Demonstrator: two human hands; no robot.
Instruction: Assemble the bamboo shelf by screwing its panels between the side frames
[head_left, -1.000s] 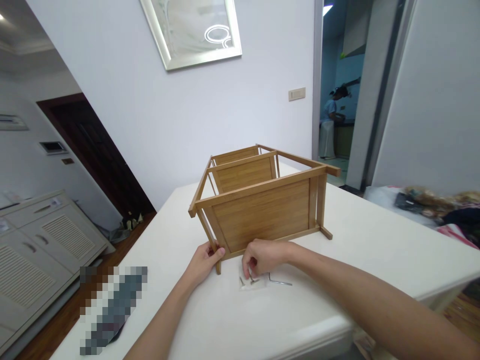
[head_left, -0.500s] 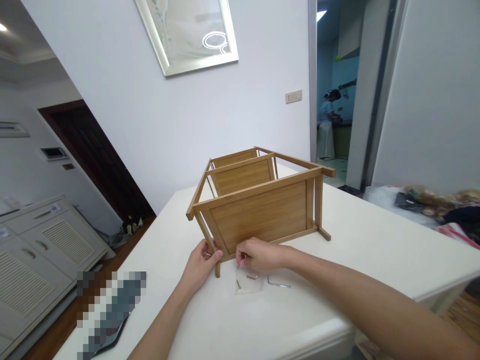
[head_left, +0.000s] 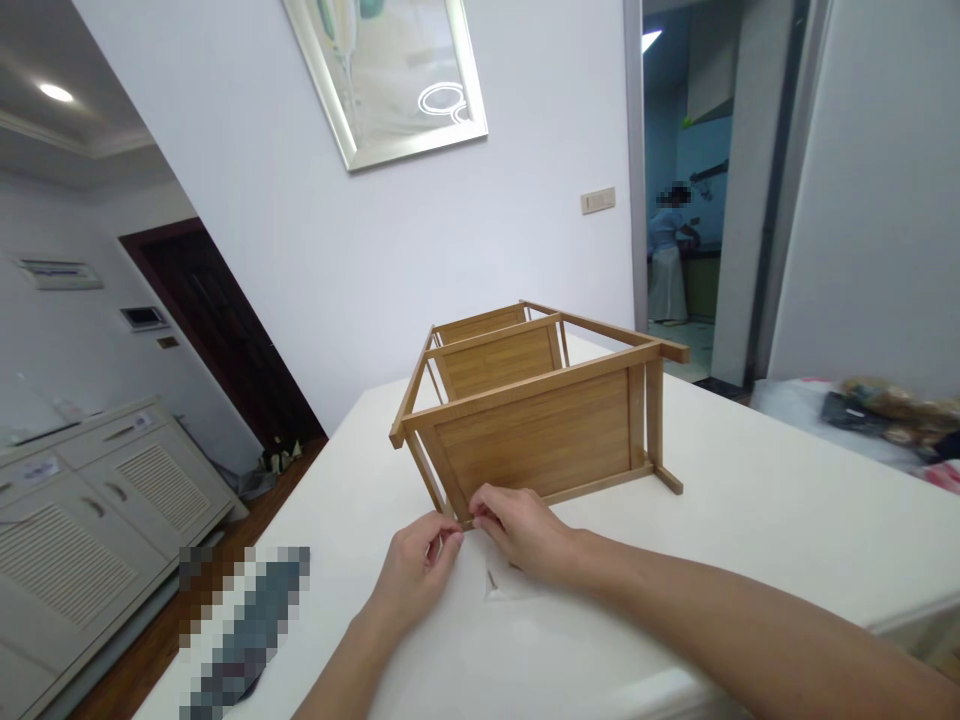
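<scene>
A wooden shelf rack (head_left: 532, 430) lies on its side on the white table (head_left: 750, 540), its end panel facing me. My left hand (head_left: 420, 565) is closed in a pinch at the panel's lower left corner, over the end of the bottom rail. Close beside it, my right hand (head_left: 517, 525) is also pinched, its fingertips at the same rail. Whatever either hand holds is too small or hidden to make out. Under my right hand lies a clear plastic bag (head_left: 501, 592), partly covered, with a small screw (head_left: 492, 579) on it.
A dark, pixelated flat object (head_left: 259, 625) lies at the table's left edge. White cabinets (head_left: 112, 480) stand at the left. A framed picture (head_left: 412, 150) hangs on the wall behind. Through the doorway a person (head_left: 667, 260) stands at a counter. Clothes and bags (head_left: 870, 415) are heaped at the right.
My left hand has moved from gripping the rack's leg to a pinch at the lower corner. My right hand has come up from the bag toward the rail, and its arm now hides the hex key.
</scene>
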